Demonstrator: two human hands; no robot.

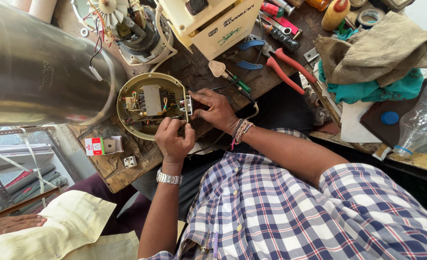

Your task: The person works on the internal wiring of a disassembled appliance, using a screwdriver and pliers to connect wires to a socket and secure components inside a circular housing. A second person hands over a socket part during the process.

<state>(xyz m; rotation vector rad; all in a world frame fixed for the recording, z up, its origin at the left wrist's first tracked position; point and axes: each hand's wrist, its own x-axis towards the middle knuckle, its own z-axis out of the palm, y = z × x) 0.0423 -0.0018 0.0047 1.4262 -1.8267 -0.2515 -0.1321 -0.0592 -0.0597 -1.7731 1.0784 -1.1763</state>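
Closely bunched, the right hand's (214, 110) fingers pinch a small white part (188, 104) at the rim of a round casing (126, 86). The left hand (175, 138), also closed, grips that rim just below. The cream casing lies open on the wooden bench (122, 168), showing a circuit board (151, 100) and coloured wires.
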